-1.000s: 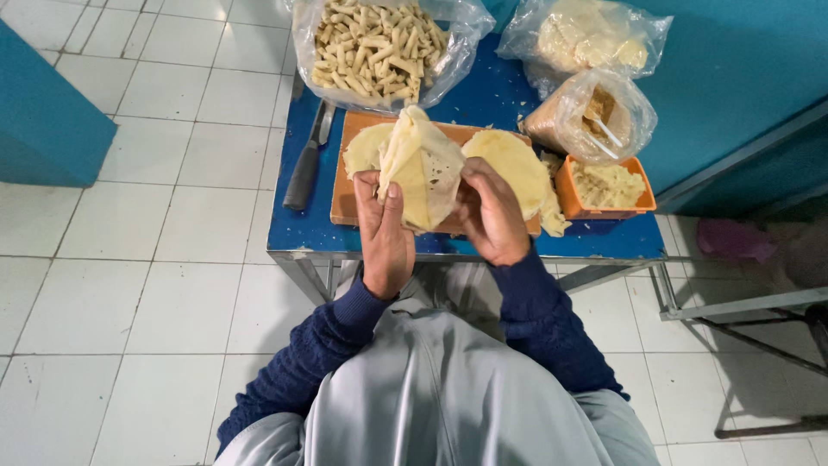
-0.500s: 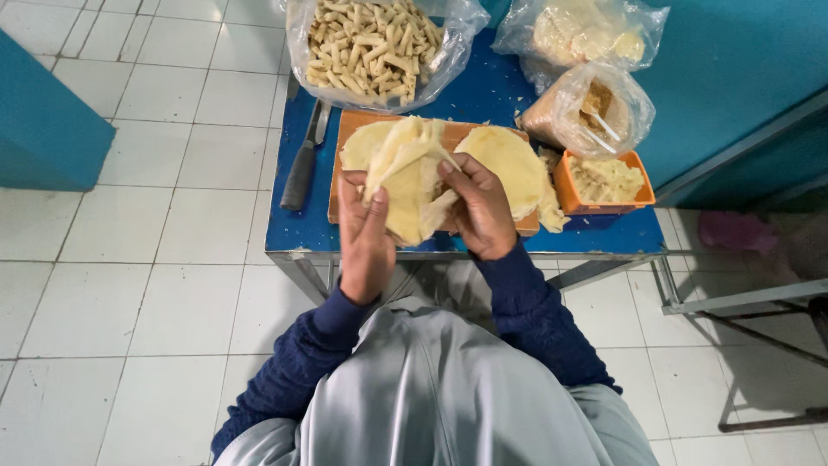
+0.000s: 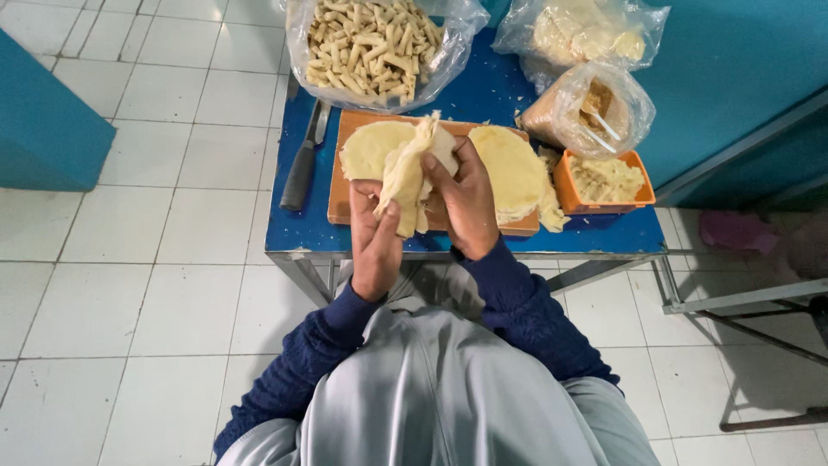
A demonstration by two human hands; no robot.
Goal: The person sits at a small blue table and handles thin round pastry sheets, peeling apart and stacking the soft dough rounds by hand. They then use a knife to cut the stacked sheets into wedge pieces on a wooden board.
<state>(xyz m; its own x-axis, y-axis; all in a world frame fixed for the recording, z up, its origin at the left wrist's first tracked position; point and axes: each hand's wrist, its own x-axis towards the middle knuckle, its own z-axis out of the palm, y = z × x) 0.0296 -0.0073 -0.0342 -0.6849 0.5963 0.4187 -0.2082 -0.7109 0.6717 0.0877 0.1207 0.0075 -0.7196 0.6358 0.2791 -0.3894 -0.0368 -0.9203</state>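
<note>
Both my hands hold a pale yellow dough sheet (image 3: 407,177), folded and bunched, just above an orange cutting board (image 3: 345,200). My left hand (image 3: 375,246) grips its lower left edge with the thumb on top. My right hand (image 3: 466,203) pinches its right side. On the board lie a round flat dough sheet (image 3: 371,148) at the left and a stack of round sheets (image 3: 513,173) at the right.
The board rests on a small blue table (image 3: 302,231). A black-handled knife (image 3: 302,168) lies left of the board. At the back stand a clear bag of rolled sticks (image 3: 371,43) and two more bags (image 3: 586,34) (image 3: 595,108); an orange tub (image 3: 604,181) is at the right. White tiled floor surrounds it.
The sheet has been folded narrower between my hands and now stands more upright. My left hand has shifted slightly right toward my right hand.
</note>
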